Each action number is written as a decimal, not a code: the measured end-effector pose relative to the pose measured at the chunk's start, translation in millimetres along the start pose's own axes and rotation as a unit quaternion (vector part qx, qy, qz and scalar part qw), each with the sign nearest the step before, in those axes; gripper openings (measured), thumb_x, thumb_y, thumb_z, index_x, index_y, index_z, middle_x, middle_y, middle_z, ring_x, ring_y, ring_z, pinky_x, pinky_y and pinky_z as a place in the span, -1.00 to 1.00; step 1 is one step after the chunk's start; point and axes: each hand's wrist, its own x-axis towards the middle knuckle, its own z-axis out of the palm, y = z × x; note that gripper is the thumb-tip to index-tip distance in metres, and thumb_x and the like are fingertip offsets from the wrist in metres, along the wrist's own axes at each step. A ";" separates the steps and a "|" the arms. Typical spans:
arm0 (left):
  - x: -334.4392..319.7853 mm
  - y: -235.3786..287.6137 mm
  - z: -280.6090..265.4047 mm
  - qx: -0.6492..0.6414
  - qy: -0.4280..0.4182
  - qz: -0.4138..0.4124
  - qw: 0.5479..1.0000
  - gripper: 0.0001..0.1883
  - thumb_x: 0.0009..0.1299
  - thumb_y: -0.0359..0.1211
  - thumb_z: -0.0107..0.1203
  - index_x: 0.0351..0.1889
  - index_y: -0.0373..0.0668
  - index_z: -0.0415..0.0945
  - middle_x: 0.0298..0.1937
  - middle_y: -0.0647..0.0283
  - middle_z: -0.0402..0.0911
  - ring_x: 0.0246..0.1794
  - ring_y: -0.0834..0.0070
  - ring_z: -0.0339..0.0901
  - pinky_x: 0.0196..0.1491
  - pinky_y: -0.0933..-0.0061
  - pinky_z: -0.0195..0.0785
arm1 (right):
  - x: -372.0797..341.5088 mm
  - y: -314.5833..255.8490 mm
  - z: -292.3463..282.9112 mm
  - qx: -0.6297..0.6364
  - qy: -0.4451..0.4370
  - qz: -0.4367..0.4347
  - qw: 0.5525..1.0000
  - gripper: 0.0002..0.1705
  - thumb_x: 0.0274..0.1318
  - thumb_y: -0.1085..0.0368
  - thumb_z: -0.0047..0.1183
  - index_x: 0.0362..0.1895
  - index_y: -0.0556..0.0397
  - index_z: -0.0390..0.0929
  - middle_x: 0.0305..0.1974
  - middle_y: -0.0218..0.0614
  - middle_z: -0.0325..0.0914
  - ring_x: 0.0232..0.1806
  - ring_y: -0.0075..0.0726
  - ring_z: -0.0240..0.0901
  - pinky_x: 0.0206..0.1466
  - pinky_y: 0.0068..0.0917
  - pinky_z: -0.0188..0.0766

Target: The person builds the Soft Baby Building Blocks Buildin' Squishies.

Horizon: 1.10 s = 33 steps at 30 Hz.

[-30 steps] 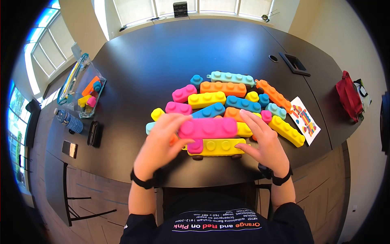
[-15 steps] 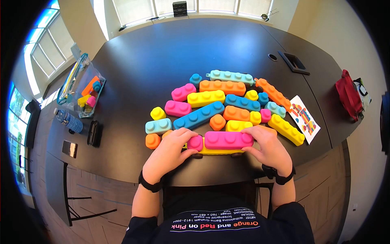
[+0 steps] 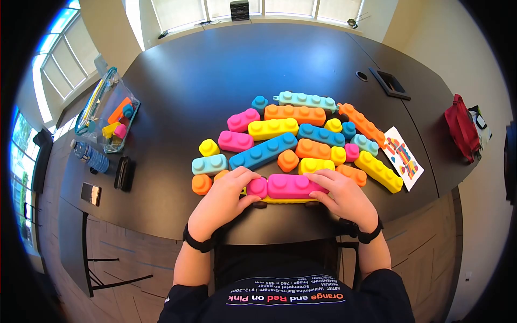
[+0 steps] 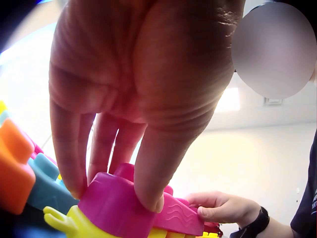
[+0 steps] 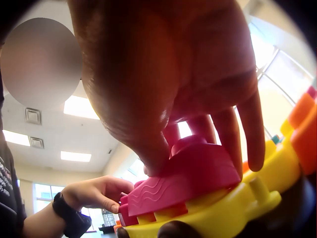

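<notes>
On a yellow wheeled base (image 5: 213, 218) near the table's front edge lie a small pink block (image 4: 119, 203) at the left end and a long pink block (image 3: 291, 185) beside it. My left hand (image 3: 226, 202) pinches the small pink block between thumb and fingers. The right hand (image 3: 344, 199) grips the right end of the long pink block, thumb on the near side and fingers on the far side. In the right wrist view the long block sits slightly tilted, with gaps showing between it and the base.
Beyond the hands lie several loose blocks, among them a long blue one (image 3: 264, 152) and a yellow one (image 3: 379, 172). A picture card (image 3: 404, 159) is at the right. At the left are a clear bag (image 3: 110, 116), water bottle (image 3: 90, 156), black case (image 3: 124, 174) and phone (image 3: 91, 194).
The long pink block has come down from above onto the yellow base, beside the small pink block. The right hand has moved slightly left since half a second ago.
</notes>
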 end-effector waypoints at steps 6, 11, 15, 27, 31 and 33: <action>0.2 0.1 -1.7 0.014 0.002 0.001 1.000 -0.60 0.30 -0.39 0.47 0.08 -0.18 0.62 -0.05 0.15 0.64 -0.03 0.11 0.62 0.06 0.23 0.50 | 4.5 -8.2 -4.6 0.008 -0.004 -0.012 1.000 -0.56 0.24 0.21 0.36 0.17 0.05 0.65 0.04 -0.12 0.67 0.05 0.08 0.64 0.09 -0.15 0.58; -0.8 -1.0 -4.8 0.014 -0.006 -0.007 1.000 -0.60 0.30 -0.40 0.47 0.07 -0.19 0.62 -0.06 0.13 0.65 -0.04 0.10 0.63 0.04 0.23 0.51 | 10.4 -8.8 -1.7 0.014 0.008 -0.041 0.999 -0.55 0.19 0.28 0.37 0.16 0.09 0.64 0.02 -0.13 0.67 0.04 0.07 0.64 0.09 -0.14 0.58; -1.7 -1.2 -5.7 0.012 -0.008 -0.007 1.000 -0.60 0.30 -0.40 0.47 0.08 -0.20 0.62 -0.05 0.13 0.65 -0.04 0.09 0.63 0.04 0.23 0.51 | 12.5 -8.0 -1.4 0.026 -0.018 -0.028 0.999 -0.55 0.20 0.28 0.36 0.17 0.07 0.64 0.00 -0.14 0.62 0.00 0.06 0.62 0.06 -0.15 0.58; -1.8 0.4 -4.6 0.030 -0.010 -0.005 0.999 -0.58 0.28 -0.41 0.47 0.08 -0.20 0.61 -0.03 0.12 0.65 -0.01 0.06 0.62 0.06 0.20 0.49 | 14.8 0.8 0.6 0.058 -0.058 -0.004 0.997 -0.50 0.21 0.23 0.36 0.23 0.02 0.63 0.01 -0.16 0.60 0.05 0.04 0.60 0.09 -0.17 0.56; -1.6 1.2 -4.4 0.023 -0.006 -0.005 1.000 -0.59 0.28 -0.42 0.47 0.07 -0.20 0.61 -0.04 0.12 0.64 -0.01 0.05 0.62 0.06 0.20 0.49 | 14.7 0.9 -0.5 0.066 -0.060 -0.005 0.996 -0.49 0.23 0.21 0.34 0.24 0.02 0.63 0.00 -0.15 0.62 0.08 0.04 0.59 0.13 -0.16 0.55; -1.4 1.2 -4.9 0.022 -0.007 -0.006 1.000 -0.59 0.28 -0.42 0.46 0.07 -0.20 0.62 -0.04 0.12 0.64 -0.02 0.05 0.62 0.06 0.20 0.49 | 14.4 0.6 -0.3 0.064 -0.057 -0.008 0.996 -0.50 0.24 0.20 0.34 0.24 0.02 0.63 0.00 -0.15 0.62 0.08 0.04 0.59 0.12 -0.16 0.55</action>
